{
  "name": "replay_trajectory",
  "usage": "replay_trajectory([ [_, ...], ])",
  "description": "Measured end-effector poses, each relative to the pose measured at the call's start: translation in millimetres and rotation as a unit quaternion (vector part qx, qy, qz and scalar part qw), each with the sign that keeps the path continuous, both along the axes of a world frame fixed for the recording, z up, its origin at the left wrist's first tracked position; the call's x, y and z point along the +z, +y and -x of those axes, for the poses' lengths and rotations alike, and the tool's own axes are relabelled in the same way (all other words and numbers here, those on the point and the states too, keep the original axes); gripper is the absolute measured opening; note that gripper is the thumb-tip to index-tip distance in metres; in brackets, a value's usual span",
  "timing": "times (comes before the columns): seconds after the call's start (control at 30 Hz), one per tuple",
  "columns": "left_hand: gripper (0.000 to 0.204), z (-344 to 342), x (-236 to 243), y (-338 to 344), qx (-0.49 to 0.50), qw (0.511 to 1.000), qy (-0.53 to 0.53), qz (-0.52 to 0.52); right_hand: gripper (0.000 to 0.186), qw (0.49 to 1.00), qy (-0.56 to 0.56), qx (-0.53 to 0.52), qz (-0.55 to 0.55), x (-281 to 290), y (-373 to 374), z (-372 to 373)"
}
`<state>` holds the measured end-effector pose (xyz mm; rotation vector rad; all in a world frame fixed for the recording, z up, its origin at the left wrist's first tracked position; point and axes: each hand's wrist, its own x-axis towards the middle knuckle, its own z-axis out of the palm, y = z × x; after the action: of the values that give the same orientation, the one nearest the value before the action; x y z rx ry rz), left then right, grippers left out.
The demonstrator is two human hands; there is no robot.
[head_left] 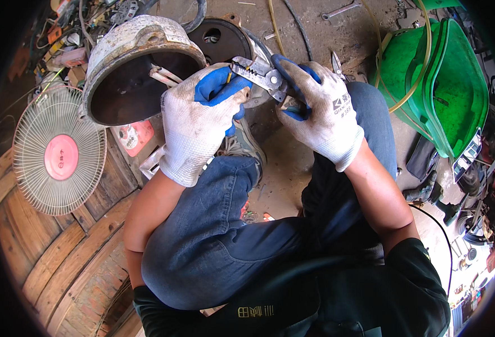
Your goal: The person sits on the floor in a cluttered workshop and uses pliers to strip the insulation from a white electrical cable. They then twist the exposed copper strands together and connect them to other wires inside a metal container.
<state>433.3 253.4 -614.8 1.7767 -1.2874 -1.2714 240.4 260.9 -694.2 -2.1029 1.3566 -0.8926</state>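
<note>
My right hand (321, 109), in a white glove with blue palm, is closed round the handles of a metal wire stripper (271, 80). The tool's notched jaws point left, toward my other hand. My left hand (194, 115), gloved the same way, is closed in a pinch on a thin yellow wire (229, 77) that shows beside the jaws. Whether the jaws touch the wire I cannot tell. Just left of that hand lies a rusty, white-painted round metal housing (140, 39), its open end facing me. Pale sleeved leads (163, 76) stick out of it.
A dark round metal part (225, 42) sits behind my hands. On the left is a fan guard (36, 149) with a pink centre, on wooden boards (42, 241). A green plastic bin (455, 84) lies at the right. A spanner (341, 9) and pliers (336, 63) rest on the floor.
</note>
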Motion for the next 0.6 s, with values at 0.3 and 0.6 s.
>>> replay_trajectory([
  [0.3, 0.021, -1.6, -2.3, 0.1, 0.003, 0.999, 0.036, -0.004, 0.064, 1.000, -0.009, 0.001, 0.017, 0.4, -0.1, -0.6],
  [0.6, 0.032, -1.0, 5.1, -2.7, -0.031, 0.999, 0.010, -0.012, 0.061, 0.994, -0.096, 0.025, -0.047, 1.8, 0.0, 1.7],
])
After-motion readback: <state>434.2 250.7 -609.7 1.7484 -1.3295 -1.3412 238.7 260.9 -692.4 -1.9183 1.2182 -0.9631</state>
